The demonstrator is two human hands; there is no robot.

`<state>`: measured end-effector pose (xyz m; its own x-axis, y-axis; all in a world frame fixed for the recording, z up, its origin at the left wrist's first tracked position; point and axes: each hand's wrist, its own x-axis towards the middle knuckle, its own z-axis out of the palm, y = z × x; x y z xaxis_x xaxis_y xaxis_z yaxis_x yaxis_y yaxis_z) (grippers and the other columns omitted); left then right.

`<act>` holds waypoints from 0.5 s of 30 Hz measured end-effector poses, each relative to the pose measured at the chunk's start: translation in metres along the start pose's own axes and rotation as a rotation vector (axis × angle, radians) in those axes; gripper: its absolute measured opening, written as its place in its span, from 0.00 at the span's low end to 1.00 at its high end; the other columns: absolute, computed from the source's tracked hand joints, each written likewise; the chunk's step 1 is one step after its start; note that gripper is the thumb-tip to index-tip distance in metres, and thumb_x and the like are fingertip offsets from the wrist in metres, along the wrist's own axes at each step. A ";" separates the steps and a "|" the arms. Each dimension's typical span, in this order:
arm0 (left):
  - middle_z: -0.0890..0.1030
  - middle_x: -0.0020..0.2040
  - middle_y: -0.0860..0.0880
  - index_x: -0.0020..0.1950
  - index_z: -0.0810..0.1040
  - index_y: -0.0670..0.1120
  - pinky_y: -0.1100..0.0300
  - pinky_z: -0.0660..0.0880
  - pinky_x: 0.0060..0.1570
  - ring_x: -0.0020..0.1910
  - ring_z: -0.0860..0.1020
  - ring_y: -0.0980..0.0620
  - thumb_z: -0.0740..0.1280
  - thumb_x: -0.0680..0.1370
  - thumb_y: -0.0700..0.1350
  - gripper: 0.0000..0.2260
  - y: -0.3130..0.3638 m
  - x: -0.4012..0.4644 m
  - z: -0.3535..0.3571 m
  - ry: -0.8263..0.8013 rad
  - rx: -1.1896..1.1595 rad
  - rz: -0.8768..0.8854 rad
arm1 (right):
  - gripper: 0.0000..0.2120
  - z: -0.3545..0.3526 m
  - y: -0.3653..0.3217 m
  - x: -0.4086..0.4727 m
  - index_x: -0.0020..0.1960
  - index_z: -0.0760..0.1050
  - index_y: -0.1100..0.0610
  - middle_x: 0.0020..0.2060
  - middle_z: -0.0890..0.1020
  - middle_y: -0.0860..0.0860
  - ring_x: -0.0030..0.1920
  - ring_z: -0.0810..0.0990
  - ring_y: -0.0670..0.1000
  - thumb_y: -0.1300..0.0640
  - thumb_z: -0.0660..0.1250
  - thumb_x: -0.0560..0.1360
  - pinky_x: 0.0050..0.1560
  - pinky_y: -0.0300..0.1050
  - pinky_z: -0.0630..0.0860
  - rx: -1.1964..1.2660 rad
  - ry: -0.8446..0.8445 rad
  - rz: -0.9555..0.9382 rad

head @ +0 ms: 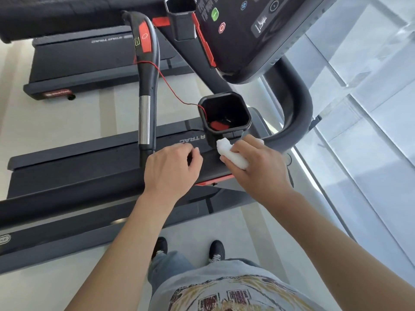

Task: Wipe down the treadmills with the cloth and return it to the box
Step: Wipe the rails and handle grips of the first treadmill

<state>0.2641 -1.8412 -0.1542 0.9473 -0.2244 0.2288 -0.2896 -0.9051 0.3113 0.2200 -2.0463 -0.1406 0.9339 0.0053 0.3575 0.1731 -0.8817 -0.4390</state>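
Head view, looking down over the near treadmill [74, 167]. The deck cover reads "R TRAC" in pale letters, partly hidden by the cup holder [224, 113]; a second treadmill [94, 61] behind carries mirrored "STAR TRAC" lettering and a small red badge too blurred to read. The console [253, 30] shows a green button, a red octagonal button, a runner pictogram and fine print that is not legible. A thin red cord [170, 86] runs from the handrail [146, 86] into the cup holder, ending at a red clip on its floor. The handrail stands between the viewer and the far machine. The white cloth [232, 156], bunched, is clamped in the grip of the right hand [260, 164], fingers curled over it, pressed just below the cup holder. The left hand [173, 171] hovers beside it, fingers loosely curled, holding nothing. Dark shoes [215, 250] stand on the pale floor.
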 end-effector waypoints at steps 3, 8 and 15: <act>0.83 0.42 0.56 0.49 0.83 0.51 0.57 0.74 0.39 0.38 0.79 0.53 0.59 0.86 0.52 0.14 -0.010 -0.009 -0.010 -0.084 -0.105 0.005 | 0.13 0.013 -0.017 0.004 0.45 0.78 0.54 0.38 0.73 0.46 0.32 0.71 0.52 0.46 0.71 0.80 0.27 0.42 0.68 -0.008 0.014 -0.031; 0.86 0.57 0.55 0.65 0.83 0.49 0.57 0.73 0.55 0.55 0.82 0.53 0.60 0.85 0.49 0.15 -0.052 -0.042 -0.029 -0.060 -0.168 0.037 | 0.12 0.039 -0.055 0.013 0.43 0.77 0.55 0.39 0.73 0.46 0.34 0.63 0.46 0.49 0.73 0.78 0.28 0.39 0.60 -0.053 0.035 -0.095; 0.85 0.61 0.54 0.68 0.82 0.47 0.56 0.73 0.65 0.61 0.81 0.53 0.60 0.84 0.48 0.16 -0.115 -0.071 -0.059 -0.062 -0.226 0.004 | 0.10 0.078 -0.125 0.009 0.45 0.75 0.56 0.39 0.70 0.47 0.35 0.63 0.47 0.50 0.69 0.80 0.24 0.41 0.60 -0.012 -0.047 -0.268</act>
<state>0.2226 -1.6994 -0.1518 0.9505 -0.2563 0.1754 -0.3105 -0.8020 0.5103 0.2307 -1.8989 -0.1466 0.8687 0.2612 0.4210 0.4127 -0.8515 -0.3234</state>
